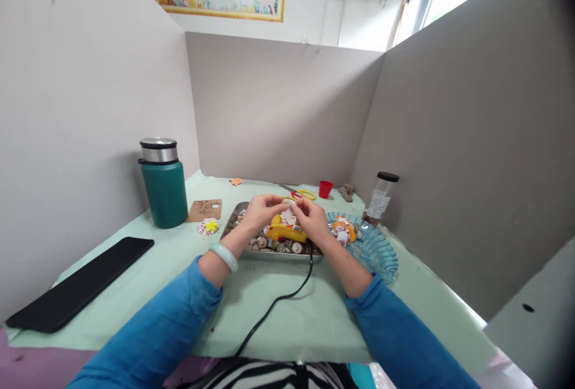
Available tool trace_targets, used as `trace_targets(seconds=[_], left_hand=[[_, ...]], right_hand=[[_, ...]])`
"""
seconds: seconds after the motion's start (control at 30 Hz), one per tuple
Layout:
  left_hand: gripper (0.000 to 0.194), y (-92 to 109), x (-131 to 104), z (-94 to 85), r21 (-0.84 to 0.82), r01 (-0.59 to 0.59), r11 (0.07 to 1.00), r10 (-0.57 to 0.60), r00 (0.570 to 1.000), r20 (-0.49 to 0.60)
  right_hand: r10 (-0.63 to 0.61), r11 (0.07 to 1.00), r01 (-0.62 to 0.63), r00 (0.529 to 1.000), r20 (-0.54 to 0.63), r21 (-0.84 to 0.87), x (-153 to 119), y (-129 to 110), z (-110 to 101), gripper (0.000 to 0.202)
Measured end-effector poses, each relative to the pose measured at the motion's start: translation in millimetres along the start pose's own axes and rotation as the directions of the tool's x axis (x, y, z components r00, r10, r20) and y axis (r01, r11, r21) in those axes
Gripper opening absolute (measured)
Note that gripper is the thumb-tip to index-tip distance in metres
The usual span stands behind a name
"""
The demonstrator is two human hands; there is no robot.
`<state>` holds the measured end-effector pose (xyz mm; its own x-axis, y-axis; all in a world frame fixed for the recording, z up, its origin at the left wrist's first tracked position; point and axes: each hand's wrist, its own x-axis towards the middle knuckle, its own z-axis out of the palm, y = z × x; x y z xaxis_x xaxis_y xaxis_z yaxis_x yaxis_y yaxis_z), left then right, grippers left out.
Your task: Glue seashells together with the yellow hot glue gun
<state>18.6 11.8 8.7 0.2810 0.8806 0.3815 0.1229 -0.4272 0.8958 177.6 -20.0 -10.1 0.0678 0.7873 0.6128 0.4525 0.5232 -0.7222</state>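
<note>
My left hand (pixel 262 210) and my right hand (pixel 313 219) meet above a metal tray (pixel 272 255), their fingertips closed in a pinch. Between them is a small whitish piece (pixel 290 202), mostly covered by the fingers; its kind is unclear. Below the hands, a yellow glue gun (pixel 287 233) lies across the tray on top of several shells (pixel 296 248). Its black cord (pixel 279 298) runs toward the table's front edge. Right of my right hand, a blue scalloped plate (pixel 380 254) bears orange and white decorated pieces (pixel 344 230).
At left stand a green bottle (pixel 165 194) and a long black flat pad (pixel 83 281). A brown tag-shaped board (pixel 205 210) and a flower-patterned disc (pixel 209 226) lie near the tray. Scissors (pixel 303 194), a red cup (pixel 326 190) and a black-lidded jar (pixel 381 197) are farther back. Grey partitions (pixel 283 108) enclose the table.
</note>
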Motion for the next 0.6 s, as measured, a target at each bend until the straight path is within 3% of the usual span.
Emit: trace_targets(seconds=[0.23, 0.5, 0.6], left_hand=[[0.033, 0.9, -1.5, -1.8, 0.129, -0.046, 0.991, 0.049, 0.999, -0.015], [0.023, 7.9, -5.9, -1.5, 0.352, -0.157, 0.923, 0.155, 0.987, 0.033], [0.021, 4.5, -4.9, -0.7, 0.343, -0.169, 0.924, 0.157, 0.986, 0.063]], right_hand=[[-0.017, 0.999, 0.015, 0.997, 0.082, 0.032, -2.2, -4.8, 1.0, 0.024], [-0.18, 0.984, 0.18, 0.983, -0.025, -0.015, 0.8, -4.3, 0.1, 0.017], [-0.16, 0.987, 0.159, 0.986, -0.034, -0.027, 2.2, -3.3, -0.9, 0.017]])
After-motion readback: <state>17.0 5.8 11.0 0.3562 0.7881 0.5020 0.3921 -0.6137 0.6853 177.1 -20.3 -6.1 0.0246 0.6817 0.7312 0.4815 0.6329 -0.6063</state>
